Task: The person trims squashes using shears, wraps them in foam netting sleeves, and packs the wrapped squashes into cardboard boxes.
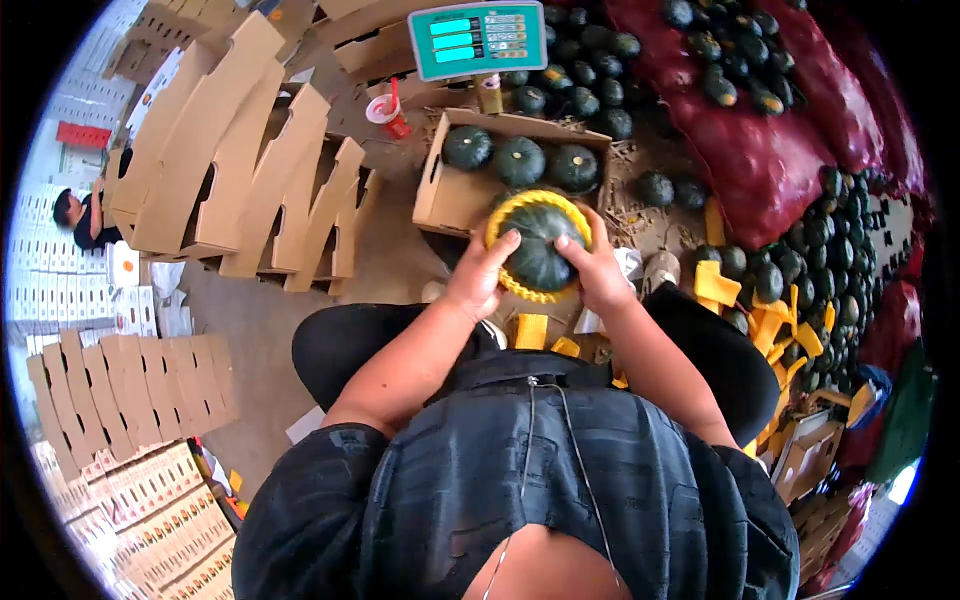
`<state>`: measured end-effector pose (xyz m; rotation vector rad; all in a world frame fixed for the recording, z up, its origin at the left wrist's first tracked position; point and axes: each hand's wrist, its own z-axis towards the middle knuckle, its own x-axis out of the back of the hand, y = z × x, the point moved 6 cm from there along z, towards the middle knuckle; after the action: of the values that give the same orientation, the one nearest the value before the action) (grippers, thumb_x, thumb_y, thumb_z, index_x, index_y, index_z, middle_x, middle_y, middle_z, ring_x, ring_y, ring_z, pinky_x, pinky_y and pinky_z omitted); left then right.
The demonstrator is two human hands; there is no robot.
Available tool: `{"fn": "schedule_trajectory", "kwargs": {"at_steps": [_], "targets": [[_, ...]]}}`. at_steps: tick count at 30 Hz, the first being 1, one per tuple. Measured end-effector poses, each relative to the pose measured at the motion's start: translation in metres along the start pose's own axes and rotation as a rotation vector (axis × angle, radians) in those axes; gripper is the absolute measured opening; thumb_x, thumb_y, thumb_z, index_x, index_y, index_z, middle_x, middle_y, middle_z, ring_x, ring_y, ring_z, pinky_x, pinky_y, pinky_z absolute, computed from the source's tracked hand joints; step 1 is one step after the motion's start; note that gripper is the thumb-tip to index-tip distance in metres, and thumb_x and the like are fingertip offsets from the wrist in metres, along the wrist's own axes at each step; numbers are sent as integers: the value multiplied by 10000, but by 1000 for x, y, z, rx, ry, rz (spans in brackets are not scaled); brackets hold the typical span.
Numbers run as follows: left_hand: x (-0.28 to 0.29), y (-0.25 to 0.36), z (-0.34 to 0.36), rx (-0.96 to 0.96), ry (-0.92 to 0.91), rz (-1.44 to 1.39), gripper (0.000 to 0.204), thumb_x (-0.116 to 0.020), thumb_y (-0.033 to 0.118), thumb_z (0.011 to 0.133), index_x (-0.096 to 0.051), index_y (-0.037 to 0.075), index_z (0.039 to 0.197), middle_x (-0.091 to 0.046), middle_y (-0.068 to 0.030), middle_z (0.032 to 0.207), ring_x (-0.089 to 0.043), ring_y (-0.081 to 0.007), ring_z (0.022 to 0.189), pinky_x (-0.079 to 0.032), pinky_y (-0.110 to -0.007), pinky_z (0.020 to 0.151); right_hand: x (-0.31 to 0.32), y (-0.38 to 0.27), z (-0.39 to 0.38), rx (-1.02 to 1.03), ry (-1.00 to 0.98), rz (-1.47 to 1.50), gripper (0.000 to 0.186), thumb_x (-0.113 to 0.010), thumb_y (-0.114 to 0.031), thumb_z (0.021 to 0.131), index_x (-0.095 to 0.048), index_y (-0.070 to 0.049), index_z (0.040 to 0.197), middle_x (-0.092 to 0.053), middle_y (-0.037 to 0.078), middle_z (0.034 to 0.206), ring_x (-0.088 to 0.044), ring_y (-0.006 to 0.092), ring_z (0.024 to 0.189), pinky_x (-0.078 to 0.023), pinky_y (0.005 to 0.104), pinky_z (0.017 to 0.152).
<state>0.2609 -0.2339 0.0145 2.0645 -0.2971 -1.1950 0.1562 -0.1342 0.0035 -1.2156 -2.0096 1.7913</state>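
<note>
Both my hands grip a dark green squash (540,250) above my lap, near the front edge of an open cardboard box. A yellow foam net (541,297) rings the squash, and its top stays bare. My left hand (482,272) clasps the left side, with the thumb over the top. On the opposite side my right hand (600,268) does the same; the fingers underneath are partly hidden. Three more green squashes (520,161) sit in a row along the back of the cardboard box (441,196).
Behind the box stands a scale display (478,40). Nested cardboard boxes (225,150) stack up at the left, beside a red cup (388,116). Many squashes (820,270), red mesh sacks (750,150) and yellow foam nets (770,325) lie at the right. Another person (85,215) is at far left.
</note>
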Motion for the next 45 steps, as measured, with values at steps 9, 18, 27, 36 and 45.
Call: {"fn": "schedule_trajectory", "kwargs": {"at_steps": [9, 18, 27, 36, 45], "targets": [[189, 50, 59, -43, 842, 1507, 292, -570, 187, 792, -541, 77, 1061, -592, -173, 993, -554, -345, 944, -438, -420, 789, -25, 44, 110, -215, 27, -190, 718, -710, -226, 715, -322, -59, 1295, -498, 140, 1151, -513, 232, 1013, -441, 337, 834], [179, 20, 43, 168, 748, 1478, 228, -548, 100, 752, -507, 65, 974, -601, -190, 915, -561, -386, 882, -448, -429, 736, -64, 121, 146, -265, 257, -630, 763, -705, -414, 673, -349, -23, 1222, -526, 227, 1131, -533, 350, 1029, -422, 376, 863], [189, 8, 38, 185, 736, 1413, 245, -569, 81, 735, -500, 37, 966, -584, -205, 925, -556, -384, 894, -442, -430, 760, -62, 121, 150, -359, -294, -1361, 622, -496, -531, 809, -517, -7, 1144, -609, 200, 995, -583, 320, 954, -453, 401, 825], [161, 11, 65, 2, 545, 1483, 691, -702, 178, 662, -358, 102, 1256, -433, -238, 1195, -428, -403, 1090, -361, -418, 934, -61, 94, 161, -285, -422, -1657, 549, -513, -538, 783, -619, -42, 994, -639, 147, 907, -618, 272, 877, -475, 386, 784], [159, -4, 62, 132, 385, 1544, 828, -726, 275, 684, -247, 207, 1356, -328, -287, 1274, -332, -454, 1185, -325, -438, 976, 26, 191, -7, -458, -1107, -1604, 551, -590, -276, 773, -410, -217, 1291, -545, 159, 1094, -560, 283, 992, -482, 406, 765]]}}
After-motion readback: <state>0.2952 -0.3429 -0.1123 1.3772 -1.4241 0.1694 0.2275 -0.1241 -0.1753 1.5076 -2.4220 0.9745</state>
